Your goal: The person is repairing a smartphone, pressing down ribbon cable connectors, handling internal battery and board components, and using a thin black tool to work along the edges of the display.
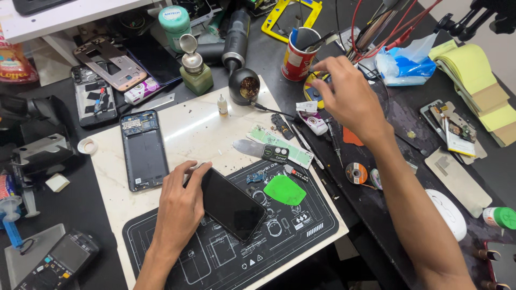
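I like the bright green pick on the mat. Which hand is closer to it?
Left. The left hand rests on the black phone just beside the green pick. The right hand is far up the bench, reaching by the red cup.

Left hand on black phone, right hand perhaps pinching tweezers by red cup

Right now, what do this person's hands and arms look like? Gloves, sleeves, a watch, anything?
Both are bare. The left hand and right hand wear no gloves, and no rings show on the fingers in view. No watch or band shows on either wrist, and no sleeve covers either forearm as far as the picture reaches. Fingernails look short.
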